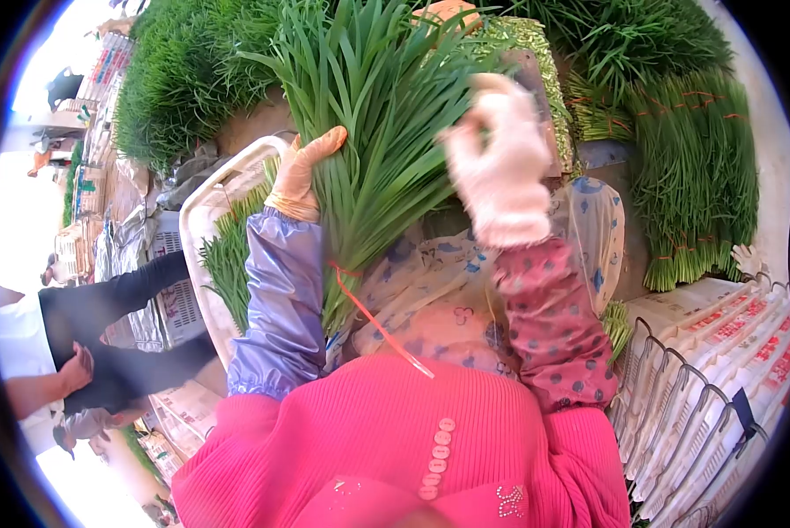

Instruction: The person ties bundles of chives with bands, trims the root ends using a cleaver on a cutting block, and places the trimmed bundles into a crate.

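A large bunch of garlic chives (pixel 368 158) stands upright before my chest, leaves fanned out at the top. My left hand (pixel 300 180), in a tan rubber glove, is wrapped around its left side with the thumb across the leaves. A red tie (pixel 382 326) circles the lower stems, and its loose tail hangs over my pink top. My right hand (pixel 505 167), in a fuzzy white glove, hovers at the right edge of the leaves. Its fingers are loosely curled, slightly blurred, with a gap beside the thumb; nothing shows in them.
A white plastic basket (pixel 203 198) at my left holds more chives. Tied chive bundles (pixel 698 167) are stacked at the right, above a wire rack (pixel 676 370) beside printed white packaging. Patterned clear plastic (pixel 448 273) covers my lap. Another person (pixel 104 326) stands at the left.
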A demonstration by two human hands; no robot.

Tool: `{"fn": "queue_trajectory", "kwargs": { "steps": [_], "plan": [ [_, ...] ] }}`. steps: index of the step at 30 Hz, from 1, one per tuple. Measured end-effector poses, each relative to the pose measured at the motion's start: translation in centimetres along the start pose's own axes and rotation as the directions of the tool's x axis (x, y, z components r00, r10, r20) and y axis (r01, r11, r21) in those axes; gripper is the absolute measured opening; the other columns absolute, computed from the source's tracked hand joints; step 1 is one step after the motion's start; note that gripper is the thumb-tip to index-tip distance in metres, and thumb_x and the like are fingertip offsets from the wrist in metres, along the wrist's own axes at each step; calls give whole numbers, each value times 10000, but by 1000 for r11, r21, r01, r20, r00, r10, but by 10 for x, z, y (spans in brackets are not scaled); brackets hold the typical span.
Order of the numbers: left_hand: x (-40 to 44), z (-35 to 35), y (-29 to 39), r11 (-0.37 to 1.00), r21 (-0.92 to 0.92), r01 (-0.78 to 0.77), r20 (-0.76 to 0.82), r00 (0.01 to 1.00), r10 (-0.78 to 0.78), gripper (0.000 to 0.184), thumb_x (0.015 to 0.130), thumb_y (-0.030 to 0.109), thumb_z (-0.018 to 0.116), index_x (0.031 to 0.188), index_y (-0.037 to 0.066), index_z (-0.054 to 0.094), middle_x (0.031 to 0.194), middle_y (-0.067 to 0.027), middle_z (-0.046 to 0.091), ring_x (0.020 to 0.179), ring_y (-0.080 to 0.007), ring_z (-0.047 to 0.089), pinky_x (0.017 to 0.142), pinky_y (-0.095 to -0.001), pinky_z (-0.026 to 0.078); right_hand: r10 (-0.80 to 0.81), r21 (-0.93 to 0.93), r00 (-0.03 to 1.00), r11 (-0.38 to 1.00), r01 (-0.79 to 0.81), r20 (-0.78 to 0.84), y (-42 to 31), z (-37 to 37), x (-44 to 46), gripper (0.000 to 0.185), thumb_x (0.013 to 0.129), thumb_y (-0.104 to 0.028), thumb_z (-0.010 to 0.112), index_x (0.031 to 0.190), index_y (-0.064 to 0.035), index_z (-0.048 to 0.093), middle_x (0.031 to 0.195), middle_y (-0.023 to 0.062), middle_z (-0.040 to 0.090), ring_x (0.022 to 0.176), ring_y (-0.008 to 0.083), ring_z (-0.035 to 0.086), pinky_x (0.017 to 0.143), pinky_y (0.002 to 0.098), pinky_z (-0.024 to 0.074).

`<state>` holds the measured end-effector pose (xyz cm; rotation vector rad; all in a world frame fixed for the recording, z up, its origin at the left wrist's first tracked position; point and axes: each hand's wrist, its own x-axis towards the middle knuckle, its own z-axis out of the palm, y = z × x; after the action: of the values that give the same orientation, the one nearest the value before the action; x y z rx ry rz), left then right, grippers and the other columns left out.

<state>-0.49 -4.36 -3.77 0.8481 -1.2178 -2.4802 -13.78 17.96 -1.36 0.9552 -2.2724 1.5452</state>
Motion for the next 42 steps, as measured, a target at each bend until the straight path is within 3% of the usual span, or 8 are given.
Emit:
{"fn": "queue_trajectory", "kwargs": {
  "steps": [2,8,14,20,29,36,40,42],
  "plan": [
    [-9,17,2,999,11,-34,-13,999,34,381,827,30,723,1192,2,617,1056,-108,704,888,-228,703,813,-372,599,-378,72,901,926,371,214,-31,5,1,253,720,-77,747,935,-10,629,1232,166,606,1070,325,628,897,411,536],
    [-35,17,24,976,79,-202,-90,974,209,317,840,-46,689,1150,-9,638,1038,-116,702,885,-227,697,778,-359,598,133,-259,601,957,128,788,-45,11,2,285,779,-249,716,921,-12,645,968,173,657,966,364,652,839,458,539],
    [-64,40,50,927,151,-344,-73,931,357,318,850,-79,661,1157,3,645,1081,-140,699,933,-229,699,837,-348,592,-13,-137,733,980,144,680,-50,18,-8,322,775,-254,752,940,-6,629,937,207,642,914,378,661,788,461,552],
    [-42,0,28,949,25,-315,-102,943,316,350,859,-75,643,1198,12,626,1098,-126,689,948,-244,694,855,-368,590,170,-128,693,985,-113,701,-44,11,-14,334,785,-233,746,972,-18,573,951,218,620,894,415,639,785,479,534],
    [-15,-44,31,961,-231,-152,-86,987,136,401,878,-59,608,1271,14,573,1176,-149,663,1038,-308,676,901,-432,585,-119,-93,721,964,248,683,-42,27,-21,383,816,-322,731,1035,-47,579,984,134,621,901,300,669,726,419,563],
    [-22,-21,24,963,-13,-269,-70,961,268,389,895,-39,590,1280,-8,544,1201,-197,642,1048,-325,669,915,-452,583,-382,80,719,906,416,580,-59,32,-4,226,794,-235,719,960,-91,665,1057,80,651,962,278,661,742,420,566],
    [-21,-6,25,947,-19,-320,-116,942,315,318,853,-81,603,1167,-37,625,1092,-156,682,963,-279,684,892,-409,577,-29,-96,608,981,171,794,-53,43,8,279,791,-215,714,969,-13,643,1145,133,620,1016,348,626,863,431,526],
    [-15,-16,24,946,-29,-324,-148,937,317,311,847,-83,608,1153,-41,631,1080,-157,687,953,-278,686,892,-409,579,-104,-9,687,987,159,719,-40,44,-4,268,785,-217,720,924,-6,633,1116,136,633,991,357,626,858,437,520]
  ]
}}
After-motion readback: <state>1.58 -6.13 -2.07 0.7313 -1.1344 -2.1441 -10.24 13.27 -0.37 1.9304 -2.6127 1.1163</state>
